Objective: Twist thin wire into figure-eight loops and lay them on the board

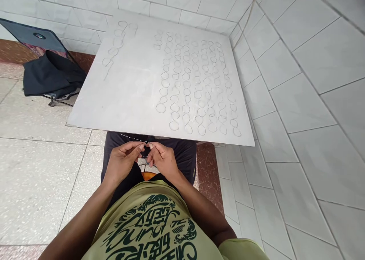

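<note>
My left hand [123, 162] and my right hand [162, 160] meet over my lap, just below the near edge of a white board [134, 96]. Both pinch a thin wire [134, 138] between thumb and fingertips; its free end runs off to the left. The fingers of both hands are closed on it. On the board lie several rows of small wire loops [196, 89] on the right half, and a short chain of loops [115, 45] near the far left corner.
A folding chair with dark cloth [49, 75] stands on the floor at the left. A white tiled wall [308, 100] rises right beside the board's right edge. Tiled floor [37, 184] lies to my left.
</note>
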{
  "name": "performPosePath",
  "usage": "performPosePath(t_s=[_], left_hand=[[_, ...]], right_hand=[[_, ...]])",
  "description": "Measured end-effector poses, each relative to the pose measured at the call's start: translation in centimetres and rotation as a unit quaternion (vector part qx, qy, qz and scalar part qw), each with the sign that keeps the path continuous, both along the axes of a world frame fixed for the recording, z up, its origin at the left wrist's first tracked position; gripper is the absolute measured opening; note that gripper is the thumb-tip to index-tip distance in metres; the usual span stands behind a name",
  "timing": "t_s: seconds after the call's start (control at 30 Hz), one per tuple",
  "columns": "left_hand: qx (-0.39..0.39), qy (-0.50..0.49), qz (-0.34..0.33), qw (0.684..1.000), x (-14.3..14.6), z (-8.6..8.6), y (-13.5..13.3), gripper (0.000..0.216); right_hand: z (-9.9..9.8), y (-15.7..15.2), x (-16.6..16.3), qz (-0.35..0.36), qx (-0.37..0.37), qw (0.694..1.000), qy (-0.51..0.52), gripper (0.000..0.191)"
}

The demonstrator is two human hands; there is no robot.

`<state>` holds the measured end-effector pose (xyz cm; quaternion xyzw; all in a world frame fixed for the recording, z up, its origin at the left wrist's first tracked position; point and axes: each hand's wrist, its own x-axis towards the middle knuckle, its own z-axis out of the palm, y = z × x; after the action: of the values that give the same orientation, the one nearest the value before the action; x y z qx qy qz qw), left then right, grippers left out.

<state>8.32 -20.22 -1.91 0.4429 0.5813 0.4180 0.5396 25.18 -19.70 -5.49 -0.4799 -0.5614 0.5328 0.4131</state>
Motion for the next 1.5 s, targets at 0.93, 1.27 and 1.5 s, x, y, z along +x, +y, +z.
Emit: performPosePath(t_s=[0.93,1.27,1.5], left_hand=[[-0.046,-0.054,0.072,0.995,0.9,-2.4,-1.3,0.032],[-0.147,-0.284,0.113,0.941,1.2,-3.1,-1.3,0.031],[-0.122,-0.264,0.082,0.953,1.3,-2.8,-1.5,0.029]], right_hand=[[-1.1,-0.5,0.6,0.05,0.133,0.98,-0.138,0.033],[-0.7,-1.0,0.3,0.048,-0.043,0.998,-0.003,0.027],[-1.4,-2.4,-0.3,0.035,-0.277,0.911,0.302,0.041]])
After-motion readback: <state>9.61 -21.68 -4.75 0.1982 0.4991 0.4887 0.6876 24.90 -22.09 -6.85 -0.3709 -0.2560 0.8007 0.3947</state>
